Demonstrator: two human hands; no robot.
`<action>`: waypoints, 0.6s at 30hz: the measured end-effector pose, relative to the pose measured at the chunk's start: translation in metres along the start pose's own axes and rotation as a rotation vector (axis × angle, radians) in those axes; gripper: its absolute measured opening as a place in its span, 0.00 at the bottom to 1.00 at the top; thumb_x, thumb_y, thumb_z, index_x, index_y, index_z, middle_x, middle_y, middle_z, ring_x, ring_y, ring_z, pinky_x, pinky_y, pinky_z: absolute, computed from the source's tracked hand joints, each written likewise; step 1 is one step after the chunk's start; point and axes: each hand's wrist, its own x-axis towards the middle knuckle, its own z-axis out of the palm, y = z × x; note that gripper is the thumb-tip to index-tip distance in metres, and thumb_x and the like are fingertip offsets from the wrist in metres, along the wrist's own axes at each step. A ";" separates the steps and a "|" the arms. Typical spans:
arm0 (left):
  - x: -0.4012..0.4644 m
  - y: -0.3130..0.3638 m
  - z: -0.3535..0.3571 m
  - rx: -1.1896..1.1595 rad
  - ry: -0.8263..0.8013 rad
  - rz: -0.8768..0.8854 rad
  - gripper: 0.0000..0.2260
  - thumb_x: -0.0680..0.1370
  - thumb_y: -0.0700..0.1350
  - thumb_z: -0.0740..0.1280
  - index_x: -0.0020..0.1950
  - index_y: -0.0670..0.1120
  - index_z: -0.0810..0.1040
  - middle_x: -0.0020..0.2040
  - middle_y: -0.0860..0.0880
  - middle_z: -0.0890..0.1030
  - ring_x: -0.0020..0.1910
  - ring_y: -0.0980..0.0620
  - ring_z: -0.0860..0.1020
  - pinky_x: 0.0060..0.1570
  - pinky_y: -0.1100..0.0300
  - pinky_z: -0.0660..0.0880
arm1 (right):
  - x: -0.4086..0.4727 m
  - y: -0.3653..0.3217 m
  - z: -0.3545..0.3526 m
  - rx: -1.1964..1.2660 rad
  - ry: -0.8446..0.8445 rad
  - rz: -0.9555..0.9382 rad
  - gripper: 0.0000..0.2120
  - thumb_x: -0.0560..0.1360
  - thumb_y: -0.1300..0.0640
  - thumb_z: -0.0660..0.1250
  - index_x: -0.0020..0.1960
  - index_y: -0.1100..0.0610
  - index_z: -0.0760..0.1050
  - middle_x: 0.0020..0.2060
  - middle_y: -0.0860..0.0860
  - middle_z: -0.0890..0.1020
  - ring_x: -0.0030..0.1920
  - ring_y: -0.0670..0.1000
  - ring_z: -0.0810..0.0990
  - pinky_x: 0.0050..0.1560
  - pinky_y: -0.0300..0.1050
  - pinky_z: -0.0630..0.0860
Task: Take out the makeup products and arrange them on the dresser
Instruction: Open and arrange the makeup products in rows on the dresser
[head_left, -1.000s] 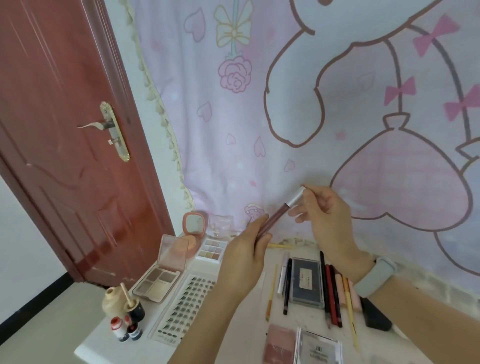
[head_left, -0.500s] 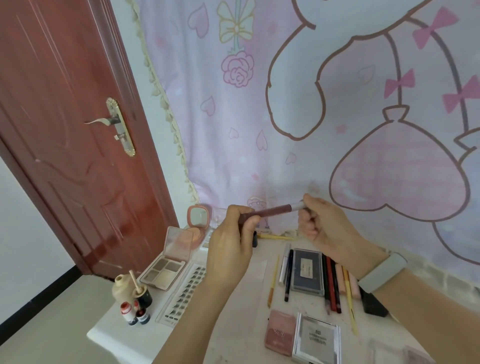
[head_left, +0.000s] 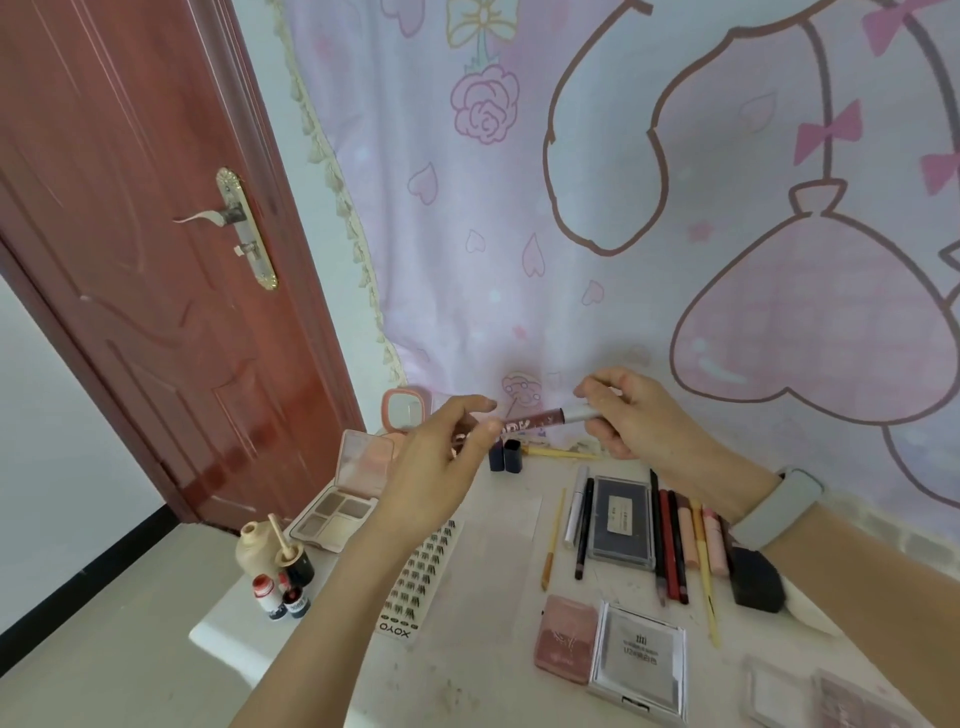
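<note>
- dark red and slim, the lip gloss tube (head_left: 535, 418) is held level above the back of the white dresser (head_left: 483, 525), between both hands.
- the left hand (head_left: 441, 467) pinches the coloured end with thumb and forefinger, the other fingers loosely curled.
- the right hand (head_left: 639, 415) is closed round the silver cap end.
- below lie an open eyeshadow palette (head_left: 340, 512), a lash card (head_left: 421, 577), a row of pencils (head_left: 672, 540) and a silver compact (head_left: 641, 660).

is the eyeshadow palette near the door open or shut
Open. The pale pink eyeshadow palette lies on the white dresser top with its clear lid tilted up at the back, leaving the brown and beige pans uncovered.
</note>
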 end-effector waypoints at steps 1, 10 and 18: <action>-0.001 -0.001 0.000 0.052 -0.015 0.027 0.03 0.76 0.53 0.63 0.49 0.61 0.72 0.36 0.60 0.77 0.38 0.63 0.75 0.40 0.64 0.72 | 0.000 0.002 0.002 -0.014 0.000 -0.007 0.07 0.80 0.59 0.56 0.49 0.57 0.72 0.24 0.50 0.69 0.21 0.44 0.63 0.22 0.34 0.61; -0.006 -0.018 -0.006 0.222 0.019 0.073 0.06 0.78 0.48 0.63 0.49 0.47 0.76 0.40 0.54 0.78 0.37 0.54 0.73 0.37 0.67 0.67 | 0.012 0.005 0.006 -0.360 -0.227 -0.089 0.15 0.79 0.46 0.53 0.54 0.52 0.75 0.34 0.47 0.80 0.27 0.45 0.73 0.33 0.37 0.72; -0.003 -0.027 -0.009 0.285 0.091 0.061 0.08 0.78 0.46 0.62 0.50 0.44 0.78 0.44 0.51 0.76 0.42 0.52 0.72 0.39 0.64 0.64 | 0.027 0.018 0.010 -0.634 -0.259 -0.226 0.14 0.80 0.56 0.56 0.63 0.54 0.74 0.51 0.51 0.77 0.48 0.50 0.76 0.55 0.40 0.71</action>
